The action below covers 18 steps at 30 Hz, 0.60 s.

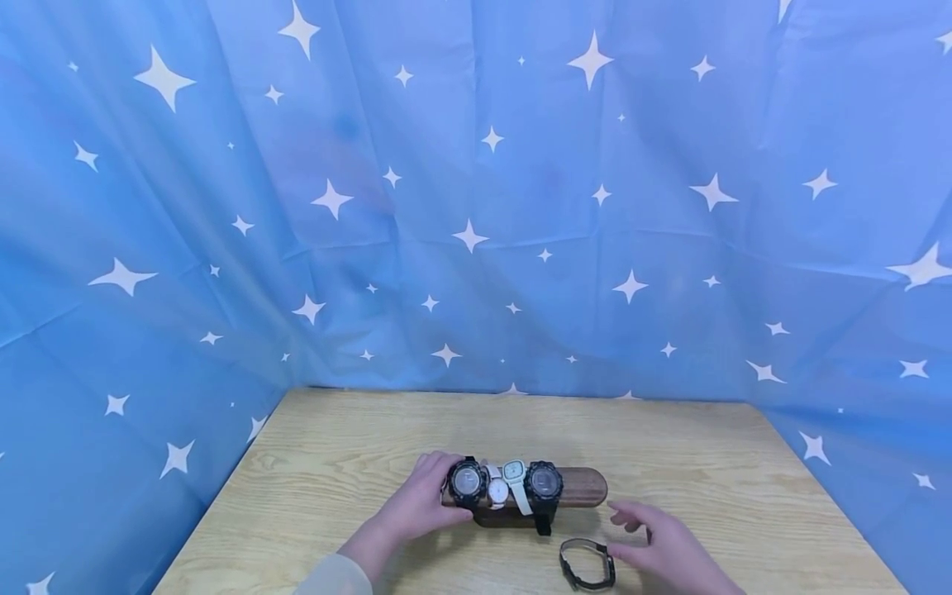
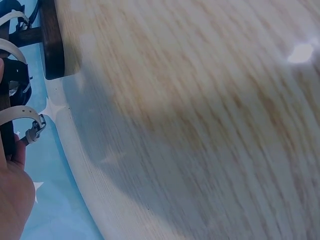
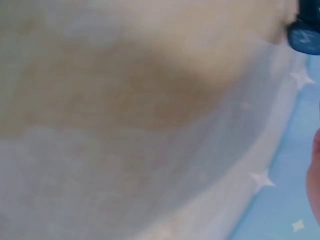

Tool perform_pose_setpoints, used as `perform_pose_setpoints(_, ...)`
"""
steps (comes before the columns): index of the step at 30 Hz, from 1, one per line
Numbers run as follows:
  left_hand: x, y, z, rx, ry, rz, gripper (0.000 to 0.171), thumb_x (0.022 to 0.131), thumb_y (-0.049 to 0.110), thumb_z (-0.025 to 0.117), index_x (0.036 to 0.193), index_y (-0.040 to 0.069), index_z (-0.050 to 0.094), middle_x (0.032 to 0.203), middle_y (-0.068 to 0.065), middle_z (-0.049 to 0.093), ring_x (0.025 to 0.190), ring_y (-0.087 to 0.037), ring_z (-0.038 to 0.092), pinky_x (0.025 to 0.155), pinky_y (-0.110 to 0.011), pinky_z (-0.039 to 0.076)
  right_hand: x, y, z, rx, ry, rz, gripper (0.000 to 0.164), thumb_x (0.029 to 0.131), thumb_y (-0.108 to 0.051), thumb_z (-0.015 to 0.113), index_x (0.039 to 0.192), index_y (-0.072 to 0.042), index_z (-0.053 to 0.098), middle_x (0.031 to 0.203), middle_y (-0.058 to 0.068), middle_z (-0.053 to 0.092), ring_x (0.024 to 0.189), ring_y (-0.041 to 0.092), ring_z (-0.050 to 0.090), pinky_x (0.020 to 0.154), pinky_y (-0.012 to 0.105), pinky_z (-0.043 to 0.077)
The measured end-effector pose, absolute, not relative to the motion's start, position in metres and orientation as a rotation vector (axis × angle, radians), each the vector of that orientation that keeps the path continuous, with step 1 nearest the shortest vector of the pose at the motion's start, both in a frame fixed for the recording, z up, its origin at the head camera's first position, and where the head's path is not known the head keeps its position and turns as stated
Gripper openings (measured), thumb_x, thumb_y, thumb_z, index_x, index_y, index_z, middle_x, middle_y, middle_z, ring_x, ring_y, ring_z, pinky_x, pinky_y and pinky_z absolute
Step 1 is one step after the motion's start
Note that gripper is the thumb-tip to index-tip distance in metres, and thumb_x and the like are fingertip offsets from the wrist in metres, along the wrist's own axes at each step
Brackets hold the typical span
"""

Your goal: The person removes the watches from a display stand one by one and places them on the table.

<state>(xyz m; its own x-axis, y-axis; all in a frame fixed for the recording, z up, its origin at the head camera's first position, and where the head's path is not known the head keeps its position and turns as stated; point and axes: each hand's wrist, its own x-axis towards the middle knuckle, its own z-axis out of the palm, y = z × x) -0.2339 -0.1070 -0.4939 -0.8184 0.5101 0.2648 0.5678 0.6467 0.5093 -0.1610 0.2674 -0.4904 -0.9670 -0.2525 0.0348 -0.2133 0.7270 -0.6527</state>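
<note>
Four watches (image 1: 545, 481) are circling the stand (image 1: 586, 487) our left hand (image 1: 427, 501) is gripping, likely steadying; our relaxed right hand (image 1: 665, 544) is flanking the near watch (image 1: 592, 586).

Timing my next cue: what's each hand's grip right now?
Left hand: closed, holding the watch stand by its left end.
Right hand: open, beside the loose watch; contact cannot be told.

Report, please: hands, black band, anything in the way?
Left hand holds watch stand at left end. Right hand beside loose black band, touch unclear. Nothing visibly blocking.
</note>
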Motion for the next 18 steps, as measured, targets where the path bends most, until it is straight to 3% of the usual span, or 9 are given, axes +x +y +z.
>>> perform_pose_setpoints(9,-0.233,-0.108,-0.492,-0.907,-2.775,-0.902,0.077,0.071,0.041,0.078,0.133,0.011,0.045,0.125,-0.003,0.048,0.111,-0.02,0.042,0.094,-0.041,0.045,-0.176,0.256,-0.471,-0.497,3.152,-1.035,0.057,0.073,-0.032,0.079,0.119,-0.006,0.061,0.09,-0.007,0.06,0.081,0.01,0.053,0.063,0.028,0.047)
perform_pose_setpoints(18,-0.233,-0.107,-0.494,-0.92,-2.738,-0.898,0.075,0.07,0.039,0.079,0.132,0.012,0.046,0.122,-0.002,0.05,0.11,-0.019,0.042,0.094,-0.041,0.045,-0.19,0.239,-0.458,-0.672,3.129,-0.889,0.066,0.07,-0.035,0.08,0.124,-0.004,0.057,0.093,-0.008,0.053,0.079,0.007,0.049,0.064,0.025,0.047)
